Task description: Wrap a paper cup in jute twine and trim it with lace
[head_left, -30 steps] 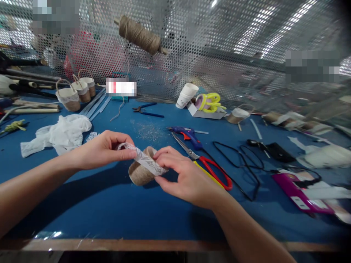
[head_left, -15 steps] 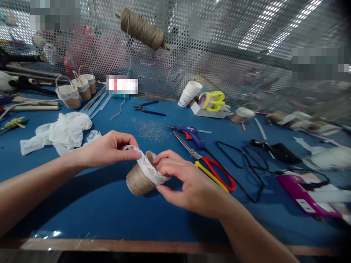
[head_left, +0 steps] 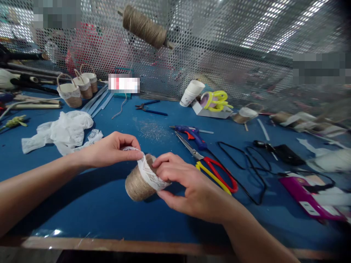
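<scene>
A small cup wrapped in brown twine (head_left: 139, 184) is tilted on its side above the blue table, its mouth toward the upper right. White lace ribbon (head_left: 148, 174) runs around its rim. My left hand (head_left: 119, 149) pinches the loose end of that ribbon between thumb and forefinger at the rim. Gripping the cup by its rim, my right hand (head_left: 183, 182) has its fingers at the mouth and its thumb underneath. The inside of the cup is partly hidden by the right fingers.
Just right of the hands lie red and yellow scissors (head_left: 211, 164) and a blue glue gun (head_left: 192, 134). Pliers (head_left: 150, 109) lie farther back. Crumpled white lace (head_left: 65, 128) and several finished cups (head_left: 72, 96) are at left. A twine spool (head_left: 145, 27) hangs on the mesh.
The cup has turned slightly and sunk a little in view, with the lace lying flatter around its rim. Both hands keep their hold.
</scene>
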`<move>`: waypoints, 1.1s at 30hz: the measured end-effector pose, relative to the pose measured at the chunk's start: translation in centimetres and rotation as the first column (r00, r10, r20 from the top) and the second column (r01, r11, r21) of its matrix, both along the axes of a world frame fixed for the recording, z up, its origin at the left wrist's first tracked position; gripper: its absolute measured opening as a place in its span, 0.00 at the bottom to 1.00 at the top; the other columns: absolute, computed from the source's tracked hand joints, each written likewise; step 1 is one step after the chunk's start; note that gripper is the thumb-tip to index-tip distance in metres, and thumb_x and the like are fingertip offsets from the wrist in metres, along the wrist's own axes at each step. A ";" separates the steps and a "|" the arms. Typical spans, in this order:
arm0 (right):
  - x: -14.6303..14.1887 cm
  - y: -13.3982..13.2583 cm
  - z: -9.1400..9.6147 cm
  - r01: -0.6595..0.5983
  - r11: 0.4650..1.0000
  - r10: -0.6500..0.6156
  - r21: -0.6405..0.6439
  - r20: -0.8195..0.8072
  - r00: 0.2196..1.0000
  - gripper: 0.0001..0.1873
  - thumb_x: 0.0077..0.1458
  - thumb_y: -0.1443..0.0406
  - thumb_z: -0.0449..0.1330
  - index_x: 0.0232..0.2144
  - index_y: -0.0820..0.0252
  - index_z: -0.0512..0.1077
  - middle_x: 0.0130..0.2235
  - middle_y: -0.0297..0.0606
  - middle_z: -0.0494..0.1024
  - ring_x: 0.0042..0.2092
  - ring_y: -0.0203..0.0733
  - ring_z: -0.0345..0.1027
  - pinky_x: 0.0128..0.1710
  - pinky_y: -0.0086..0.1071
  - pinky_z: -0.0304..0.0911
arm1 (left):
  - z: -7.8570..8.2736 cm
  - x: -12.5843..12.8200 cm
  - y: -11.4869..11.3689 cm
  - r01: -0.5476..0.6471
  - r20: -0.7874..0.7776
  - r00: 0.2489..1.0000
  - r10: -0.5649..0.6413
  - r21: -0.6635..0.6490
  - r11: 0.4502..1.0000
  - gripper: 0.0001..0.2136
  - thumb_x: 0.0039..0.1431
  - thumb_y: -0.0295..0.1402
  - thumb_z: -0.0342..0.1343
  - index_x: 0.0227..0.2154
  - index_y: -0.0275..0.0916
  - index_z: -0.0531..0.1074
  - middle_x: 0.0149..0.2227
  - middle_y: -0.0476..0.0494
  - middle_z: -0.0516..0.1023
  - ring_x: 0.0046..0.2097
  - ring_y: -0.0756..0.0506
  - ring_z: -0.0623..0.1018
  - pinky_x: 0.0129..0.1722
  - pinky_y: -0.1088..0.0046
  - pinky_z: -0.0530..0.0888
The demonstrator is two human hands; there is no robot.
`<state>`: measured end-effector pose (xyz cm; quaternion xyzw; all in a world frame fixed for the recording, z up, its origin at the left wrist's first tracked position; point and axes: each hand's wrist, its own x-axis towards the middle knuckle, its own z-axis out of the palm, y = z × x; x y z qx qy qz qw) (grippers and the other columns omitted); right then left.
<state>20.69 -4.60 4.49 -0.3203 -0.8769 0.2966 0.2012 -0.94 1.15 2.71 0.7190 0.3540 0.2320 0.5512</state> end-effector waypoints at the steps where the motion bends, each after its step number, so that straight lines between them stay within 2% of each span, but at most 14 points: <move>1: 0.0 0.0 0.0 -0.005 1.000 0.005 -0.002 0.002 1.000 0.08 0.47 0.75 0.58 0.24 0.59 0.64 0.30 0.35 0.71 0.48 0.40 0.61 0.48 0.37 0.59 | 0.0 0.0 0.0 -0.002 -0.002 1.000 0.002 -0.006 1.000 0.09 0.51 0.35 0.56 0.24 0.34 0.69 0.22 0.54 0.67 0.25 0.55 0.63 0.26 0.80 0.62; 10: 0.3 0.0 -0.4 -0.034 0.999 0.034 -0.019 -0.003 0.999 0.07 0.47 0.75 0.59 0.25 0.60 0.65 0.35 0.38 0.72 0.49 0.40 0.60 0.48 0.37 0.59 | -0.2 0.2 0.0 0.010 0.017 1.000 -0.010 0.005 1.000 0.08 0.51 0.35 0.55 0.23 0.35 0.69 0.22 0.55 0.66 0.25 0.55 0.63 0.26 0.80 0.61; 18: 0.1 -0.1 -0.1 -0.037 0.999 0.036 -0.036 -0.031 0.999 0.08 0.47 0.75 0.59 0.24 0.59 0.65 0.33 0.37 0.72 0.48 0.42 0.61 0.48 0.39 0.60 | -0.2 0.2 0.0 0.034 0.009 0.999 -0.034 -0.038 0.999 0.09 0.51 0.35 0.55 0.23 0.35 0.68 0.22 0.55 0.65 0.26 0.54 0.62 0.26 0.79 0.61; 26: 0.2 0.0 -0.2 -0.054 0.995 0.049 -0.078 -0.062 0.997 0.07 0.47 0.74 0.59 0.24 0.59 0.66 0.31 0.37 0.71 0.49 0.42 0.61 0.47 0.40 0.60 | -1.0 0.0 0.2 0.074 0.066 0.996 -0.061 -0.212 0.975 0.11 0.51 0.38 0.55 0.23 0.35 0.65 0.20 0.56 0.61 0.23 0.55 0.58 0.23 0.79 0.56; 33: 0.2 0.2 -0.2 -0.071 0.984 0.051 -0.163 -0.124 0.991 0.06 0.47 0.74 0.60 0.26 0.61 0.68 0.32 0.37 0.71 0.49 0.41 0.61 0.47 0.37 0.60 | -1.9 0.6 -0.2 0.001 0.091 0.995 0.028 -0.307 0.952 0.16 0.49 0.44 0.57 0.33 0.36 0.66 0.29 0.50 0.69 0.29 0.52 0.67 0.29 0.75 0.63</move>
